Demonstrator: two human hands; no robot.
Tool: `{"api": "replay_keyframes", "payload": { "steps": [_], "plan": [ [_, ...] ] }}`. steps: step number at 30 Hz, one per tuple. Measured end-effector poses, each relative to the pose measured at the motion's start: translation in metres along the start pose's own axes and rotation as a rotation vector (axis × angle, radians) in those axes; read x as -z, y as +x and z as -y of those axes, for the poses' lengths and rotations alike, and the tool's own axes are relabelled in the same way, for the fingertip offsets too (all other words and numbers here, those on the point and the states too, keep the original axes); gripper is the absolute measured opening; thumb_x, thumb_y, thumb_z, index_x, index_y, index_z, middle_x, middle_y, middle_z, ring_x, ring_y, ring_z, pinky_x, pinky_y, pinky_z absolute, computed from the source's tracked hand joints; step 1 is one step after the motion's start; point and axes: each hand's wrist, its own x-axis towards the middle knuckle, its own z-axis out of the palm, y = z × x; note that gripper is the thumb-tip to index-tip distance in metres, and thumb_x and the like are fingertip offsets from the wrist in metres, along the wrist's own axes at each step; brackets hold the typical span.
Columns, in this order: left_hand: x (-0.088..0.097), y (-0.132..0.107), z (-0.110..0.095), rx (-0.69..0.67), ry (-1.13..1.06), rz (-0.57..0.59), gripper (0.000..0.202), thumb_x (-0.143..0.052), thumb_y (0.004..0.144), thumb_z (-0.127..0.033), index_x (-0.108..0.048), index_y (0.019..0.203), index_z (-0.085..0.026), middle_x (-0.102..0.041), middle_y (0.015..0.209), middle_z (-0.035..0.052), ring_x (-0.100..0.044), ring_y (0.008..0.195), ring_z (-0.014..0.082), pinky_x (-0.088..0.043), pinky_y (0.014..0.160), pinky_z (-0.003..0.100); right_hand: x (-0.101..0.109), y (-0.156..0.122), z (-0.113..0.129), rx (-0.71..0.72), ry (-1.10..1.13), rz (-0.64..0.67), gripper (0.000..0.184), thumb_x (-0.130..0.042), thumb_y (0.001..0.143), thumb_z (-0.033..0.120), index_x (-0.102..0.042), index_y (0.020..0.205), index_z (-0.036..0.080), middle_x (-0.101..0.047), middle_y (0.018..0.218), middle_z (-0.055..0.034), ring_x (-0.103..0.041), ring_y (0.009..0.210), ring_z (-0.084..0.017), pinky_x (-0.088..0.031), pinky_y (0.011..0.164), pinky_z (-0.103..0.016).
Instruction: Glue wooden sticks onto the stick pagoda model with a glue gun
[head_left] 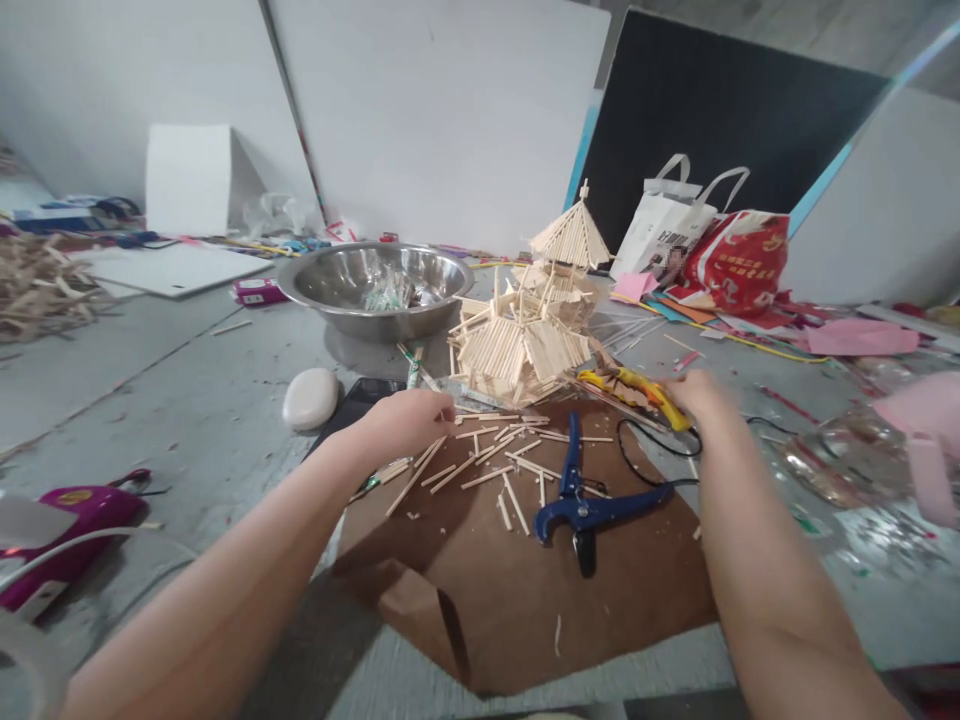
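My left hand point(420, 420) is closed at the upper left of a brown sheet point(517, 590); its fingertips are pressed together among thin wooden sticks point(480, 458), and what they pinch is hidden. On the right, my right hand point(701, 392) closes at the rear end of a yellow glue gun point(637, 388), whose black cord loops beside it. Beyond both hands stands a small pavilion model point(525, 345) built of wooden sticks, with tiered, pointed roofs. A blue pipe cutter point(589, 510) lies with its handles apart on the brown sheet, between my forearms.
A steel basin point(375, 315) holding plastic packets stands behind my left hand. Nearby are a white rounded case point(310, 399) and a dark phone point(360, 400). A purple device point(82, 530) lies at left. Bags point(742, 260) and coloured paper point(855, 337) sit at right.
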Motion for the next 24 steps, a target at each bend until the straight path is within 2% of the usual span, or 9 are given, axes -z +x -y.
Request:
{"api": "replay_keyframes", "payload": {
  "steps": [3, 5, 6, 9, 11, 13, 15, 19, 24],
  "plan": [
    [0.001, -0.025, -0.009, 0.011, 0.035, -0.025, 0.025, -0.039, 0.071, -0.035, -0.059, 0.082, -0.024, -0.064, 0.082, 0.0034, -0.056, 0.068, 0.0187, -0.036, 0.055, 0.025, 0.008, -0.015, 0.034, 0.027, -0.106, -0.100, 0.025, -0.053, 0.066, 0.041, -0.057, 0.062, 0.016, -0.061, 0.072, -0.0154, -0.055, 0.079, -0.031, -0.036, 0.067, -0.044],
    [0.001, -0.038, -0.012, -0.045, 0.014, -0.037, 0.025, -0.038, 0.073, -0.035, -0.059, 0.081, -0.025, -0.064, 0.081, 0.0018, -0.057, 0.068, 0.0178, -0.037, 0.055, 0.025, 0.005, -0.034, 0.067, 0.150, -0.092, -0.055, 0.023, -0.052, 0.067, 0.041, -0.060, 0.076, 0.021, -0.063, 0.081, -0.0061, -0.056, 0.077, -0.021, -0.039, 0.069, -0.034],
    [0.001, -0.042, -0.012, -0.048, 0.010, -0.061, 0.025, -0.037, 0.073, -0.035, -0.059, 0.081, -0.026, -0.064, 0.081, 0.0011, -0.057, 0.068, 0.0175, -0.037, 0.056, 0.025, 0.002, -0.045, 0.084, 0.231, -0.077, 0.017, 0.023, -0.052, 0.068, 0.042, -0.061, 0.078, 0.023, -0.064, 0.080, -0.0020, -0.056, 0.074, -0.017, -0.039, 0.067, -0.029],
    [-0.003, -0.041, -0.001, 0.048, 0.027, -0.201, 0.026, -0.036, 0.075, -0.032, -0.059, 0.083, -0.026, -0.064, 0.084, 0.0008, -0.057, 0.073, 0.0183, -0.037, 0.059, 0.026, -0.016, -0.082, 0.128, 0.537, -0.104, 0.352, 0.022, -0.051, 0.071, 0.040, -0.062, 0.080, 0.024, -0.065, 0.078, -0.0002, -0.056, 0.069, -0.014, -0.038, 0.062, -0.025],
    [-0.010, -0.034, 0.010, 0.158, 0.072, -0.296, 0.026, -0.037, 0.075, -0.031, -0.060, 0.085, -0.025, -0.064, 0.087, 0.0029, -0.055, 0.080, 0.0209, -0.037, 0.060, 0.027, -0.030, -0.102, 0.147, 0.631, -0.181, 0.446, 0.020, -0.049, 0.072, 0.037, -0.062, 0.077, 0.022, -0.065, 0.077, -0.0015, -0.056, 0.067, -0.013, -0.037, 0.060, -0.024],
    [-0.020, -0.025, 0.020, 0.184, 0.124, -0.410, 0.028, -0.037, 0.075, -0.029, -0.061, 0.085, -0.022, -0.064, 0.089, 0.0055, -0.052, 0.086, 0.0230, -0.037, 0.066, 0.030, -0.044, -0.115, 0.155, 0.670, -0.281, 0.484, 0.019, -0.048, 0.073, 0.034, -0.062, 0.076, 0.022, -0.065, 0.077, -0.0018, -0.056, 0.068, -0.014, -0.035, 0.058, -0.024],
    [-0.030, -0.019, 0.026, 0.177, 0.153, -0.458, 0.028, -0.038, 0.075, -0.030, -0.063, 0.081, -0.020, -0.065, 0.087, 0.0072, -0.051, 0.086, 0.0244, -0.035, 0.071, 0.034, -0.057, -0.123, 0.155, 0.686, -0.349, 0.485, 0.018, -0.047, 0.074, 0.032, -0.062, 0.077, 0.022, -0.066, 0.078, -0.0020, -0.056, 0.070, -0.016, -0.033, 0.056, -0.025],
    [-0.042, -0.013, 0.030, 0.162, 0.208, -0.537, 0.030, -0.036, 0.076, -0.029, -0.064, 0.082, -0.020, -0.063, 0.092, 0.0084, -0.046, 0.092, 0.0264, -0.029, 0.077, 0.041, -0.075, -0.131, 0.145, 0.680, -0.290, 0.426, 0.019, -0.045, 0.076, 0.034, -0.061, 0.081, 0.024, -0.065, 0.083, -0.0007, -0.057, 0.075, -0.016, -0.034, 0.059, -0.024],
    [-0.035, -0.019, 0.031, 0.263, 0.238, -0.461, 0.033, -0.037, 0.075, -0.033, -0.064, 0.083, -0.018, -0.063, 0.093, 0.0111, -0.047, 0.093, 0.0274, -0.031, 0.077, 0.040, -0.085, -0.135, 0.132, 0.677, -0.228, 0.335, 0.021, -0.043, 0.078, 0.035, -0.060, 0.080, 0.023, -0.065, 0.081, -0.0021, -0.056, 0.076, -0.016, -0.035, 0.064, -0.025]
  ]
}}
